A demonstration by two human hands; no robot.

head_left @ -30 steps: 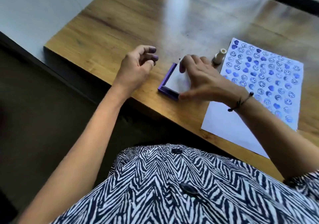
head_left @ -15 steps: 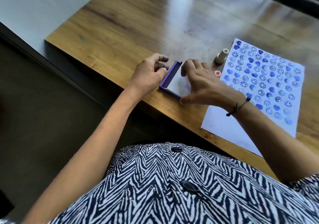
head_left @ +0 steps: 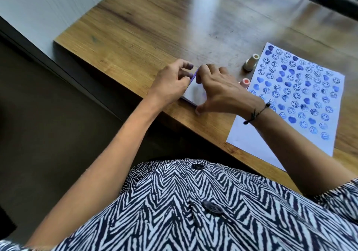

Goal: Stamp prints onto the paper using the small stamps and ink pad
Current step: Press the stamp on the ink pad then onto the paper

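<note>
A small purple-edged ink pad [head_left: 193, 94] lies near the table's front edge, its pale lid facing up. My left hand [head_left: 170, 84] grips its left side with inky fingertips. My right hand [head_left: 219, 90] holds its right side, thumb at the near corner and fingers over the far edge. To the right lies a white paper [head_left: 251, 136] covered with blue smiley and heart prints. Two small stamps rest beside the paper's left edge: a cream one [head_left: 250, 62] standing upright, and a pink-topped one [head_left: 245, 82] partly hidden behind my right hand.
The wooden table [head_left: 155, 30] stretches away beyond the pad. Its left edge borders a pale wall and a dark floor gap. A dark frame runs along the far right corner. My zebra-patterned shirt fills the lower part of the view.
My left hand has moved right from open air and closed onto the ink pad's left side. My right hand stayed on the pad, and the pad's purple edge is now mostly covered.
</note>
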